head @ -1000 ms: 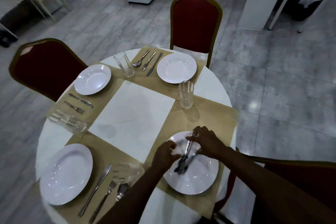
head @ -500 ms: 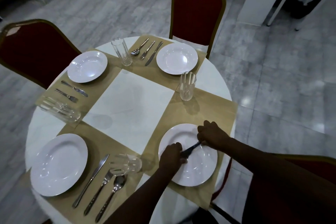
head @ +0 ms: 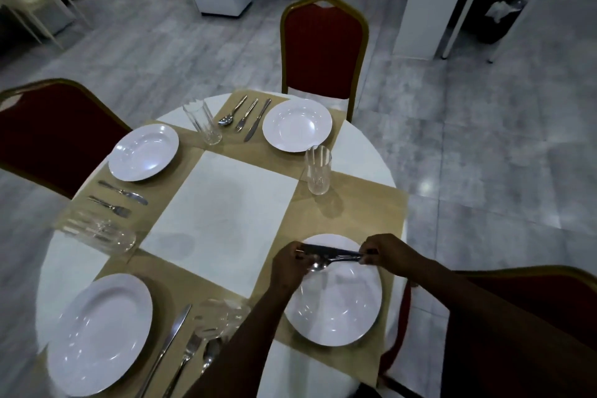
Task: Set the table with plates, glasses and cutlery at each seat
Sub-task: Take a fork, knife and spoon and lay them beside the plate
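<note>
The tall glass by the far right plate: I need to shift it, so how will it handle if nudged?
The tall glass stands upright and narrow for its height, so a push near the rim would probably tip it. It looks like clear glass, likely fragile and smooth to grip. On the tan placemat it may drag, not slide.

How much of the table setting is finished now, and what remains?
Four white plates are down, each seat having a glass. The far seat and near-left seat have cutlery laid. Both hands, left hand and right hand, hold the metal cutlery bundle over the near-right white plate; laying it remains.

hands (head: 292, 263) apparently spread the cutlery (head: 332, 256) level.
</note>
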The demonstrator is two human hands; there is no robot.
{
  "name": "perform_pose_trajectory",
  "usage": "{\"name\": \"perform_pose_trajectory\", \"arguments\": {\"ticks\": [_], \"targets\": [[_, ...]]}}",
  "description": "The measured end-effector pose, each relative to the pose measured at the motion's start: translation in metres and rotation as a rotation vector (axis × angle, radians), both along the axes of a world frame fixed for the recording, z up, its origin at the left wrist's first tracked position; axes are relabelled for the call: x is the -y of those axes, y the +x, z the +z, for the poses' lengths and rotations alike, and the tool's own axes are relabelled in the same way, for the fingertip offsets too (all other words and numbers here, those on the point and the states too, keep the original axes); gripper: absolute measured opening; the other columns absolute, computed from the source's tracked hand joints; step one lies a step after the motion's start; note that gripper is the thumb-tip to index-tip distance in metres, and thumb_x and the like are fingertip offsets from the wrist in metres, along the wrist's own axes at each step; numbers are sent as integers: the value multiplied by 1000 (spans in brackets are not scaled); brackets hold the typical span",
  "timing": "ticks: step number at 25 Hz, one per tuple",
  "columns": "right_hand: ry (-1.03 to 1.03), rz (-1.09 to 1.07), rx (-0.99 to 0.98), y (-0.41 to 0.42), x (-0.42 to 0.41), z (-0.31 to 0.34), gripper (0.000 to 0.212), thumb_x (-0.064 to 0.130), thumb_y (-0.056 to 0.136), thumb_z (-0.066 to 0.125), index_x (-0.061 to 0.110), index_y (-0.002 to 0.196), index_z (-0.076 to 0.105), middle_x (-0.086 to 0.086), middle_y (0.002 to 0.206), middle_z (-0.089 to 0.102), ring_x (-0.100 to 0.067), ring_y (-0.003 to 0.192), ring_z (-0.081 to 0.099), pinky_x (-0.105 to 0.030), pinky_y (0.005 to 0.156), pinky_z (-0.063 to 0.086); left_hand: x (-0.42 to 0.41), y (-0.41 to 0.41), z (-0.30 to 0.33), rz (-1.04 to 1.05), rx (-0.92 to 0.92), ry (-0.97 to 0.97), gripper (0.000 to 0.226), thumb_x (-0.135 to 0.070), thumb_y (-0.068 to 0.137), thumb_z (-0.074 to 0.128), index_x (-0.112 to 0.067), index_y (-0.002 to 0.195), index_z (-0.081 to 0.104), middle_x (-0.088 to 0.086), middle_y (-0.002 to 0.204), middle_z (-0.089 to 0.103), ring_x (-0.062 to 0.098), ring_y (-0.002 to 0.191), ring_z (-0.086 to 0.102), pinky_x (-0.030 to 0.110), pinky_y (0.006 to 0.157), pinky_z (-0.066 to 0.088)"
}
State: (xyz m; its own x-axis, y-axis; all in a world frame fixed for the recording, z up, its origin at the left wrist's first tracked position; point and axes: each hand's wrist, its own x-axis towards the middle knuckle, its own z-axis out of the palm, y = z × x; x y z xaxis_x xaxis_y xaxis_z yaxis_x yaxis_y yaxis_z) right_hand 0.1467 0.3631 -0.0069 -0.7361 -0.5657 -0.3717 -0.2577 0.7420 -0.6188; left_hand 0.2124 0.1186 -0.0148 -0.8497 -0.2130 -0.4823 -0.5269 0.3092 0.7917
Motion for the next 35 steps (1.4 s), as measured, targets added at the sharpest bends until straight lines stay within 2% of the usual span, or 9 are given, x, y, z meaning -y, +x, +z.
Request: {"name": "perform_pose_trajectory", "arguments": {"ticks": [2,5,10,14,20,24,28,32,35], "targets": [[-78,-146,74,2,-4,11,5,25,82,72,21,79,72,10,67,60,-1,62,53,-11,57,35,-4,-11,19,152,28,222,21,-19,73,78,-11,89,67,9,83,73,19,71,67,30,63,53],[-189,-352,180,6,-6,24,21,16,80,74,27,63,66,11,51,55,4,45,48,-13,52,37,-10,-28,42,170,40,354,11,-11,82,70,-8,92,69,9,84,71,18,73,66,28,66,55],[-309,-592,243,3,-12,34,11,11,78,75,18,70,72,-2,61,61,-13,59,57,-26,60,46,-11,-58,57,127,67,561,17,-20,90,61,-8,99,71,11,91,71,22,82,66,29,72,55],[-325,-632,256,-6,-18,30,11,11,79,74,17,69,71,-3,61,60,-15,61,57,-28,62,46,-6,-84,45,81,176,680,22,-20,93,58,-1,100,67,16,97,69,23,87,66,28,76,54],[-358,-632,319,-24,-26,13,10,18,80,72,10,74,72,-1,60,59,-12,60,54,-24,59,43,-6,-110,31,-83,286,587,14,-2,91,56,-6,92,70,9,87,71,13,70,67,19,60,53],[-369,-672,324,-40,-30,6,13,16,86,67,8,76,70,8,52,53,2,43,44,-11,44,32,-13,-128,14,-7,249,481,19,1,86,61,-9,78,74,14,87,70,22,80,66,28,76,52],[-436,-822,326,-57,-44,-2,14,12,86,66,-1,80,68,-6,64,56,-11,57,51,-13,49,37,-13,-152,-12,173,204,407,9,4,83,63,1,80,70,22,90,71,29,82,68,35,84,56],[-451,-911,372,-72,-57,-4,10,8,88,63,2,82,67,-11,68,57,-3,45,48,-7,38,32,-25,-171,-31,286,212,337,7,6,83,62,4,83,69,17,78,69,18,63,67,21,59,57],[-423,-921,405,-76,-62,-13,9,9,87,64,0,87,67,-9,67,59,1,42,50,-7,37,33,-31,-178,-43,275,234,314,12,5,80,67,7,91,70,20,87,71,14,60,68,18,55,57]]}}
